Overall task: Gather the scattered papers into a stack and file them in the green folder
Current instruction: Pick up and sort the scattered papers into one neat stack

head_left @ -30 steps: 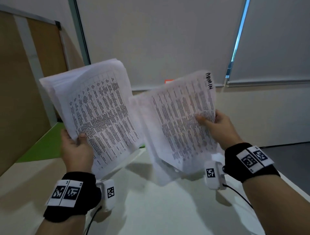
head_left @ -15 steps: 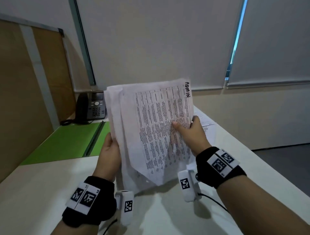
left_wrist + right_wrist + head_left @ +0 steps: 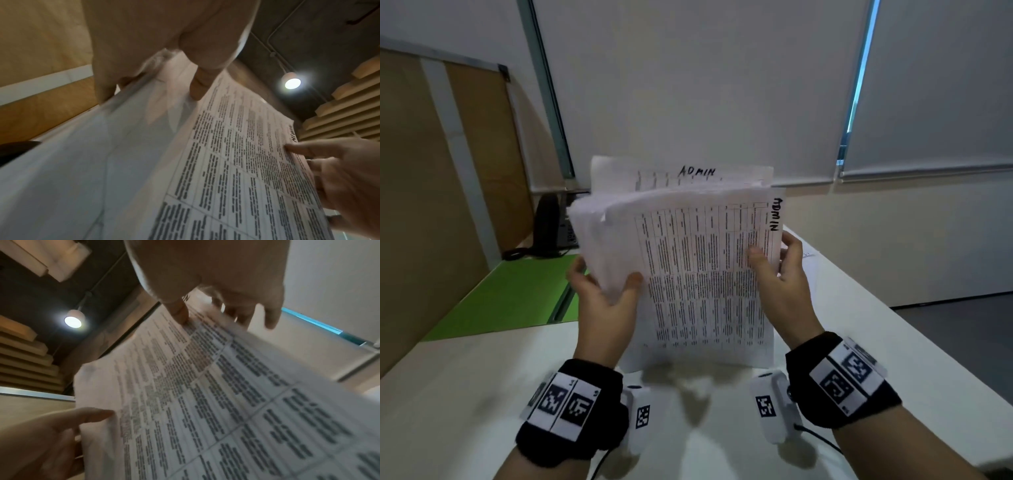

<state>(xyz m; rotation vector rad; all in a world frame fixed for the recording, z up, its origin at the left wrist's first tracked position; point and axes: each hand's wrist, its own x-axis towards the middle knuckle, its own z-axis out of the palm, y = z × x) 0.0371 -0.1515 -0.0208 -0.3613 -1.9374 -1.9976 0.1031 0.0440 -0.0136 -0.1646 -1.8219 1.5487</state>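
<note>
A stack of printed papers point(image 3: 698, 270) marked "ADMIN" stands upright above the white table point(image 3: 465, 394), held between both hands. My left hand point(image 3: 606, 294) grips its left edge, thumb on the front sheet and fingers behind. My right hand point(image 3: 784, 274) grips the right edge the same way. The sheets are uneven, and some stick out at the top and left. The wrist views show the papers point(image 3: 226, 170) point(image 3: 216, 394) close up with a thumb pressed on the print. The green folder point(image 3: 517, 294) lies open on the table at the left, beyond my left hand.
A black desk phone point(image 3: 551, 229) stands behind the folder by the wooden partition point(image 3: 431, 205). Another sheet point(image 3: 810, 270) lies on the table behind my right hand. The table's right edge runs diagonally, with dark floor point(image 3: 962, 318) beyond it.
One second ago each hand held its own bundle apart. They have come together into one stack, now turned upright and held at both side edges.
</note>
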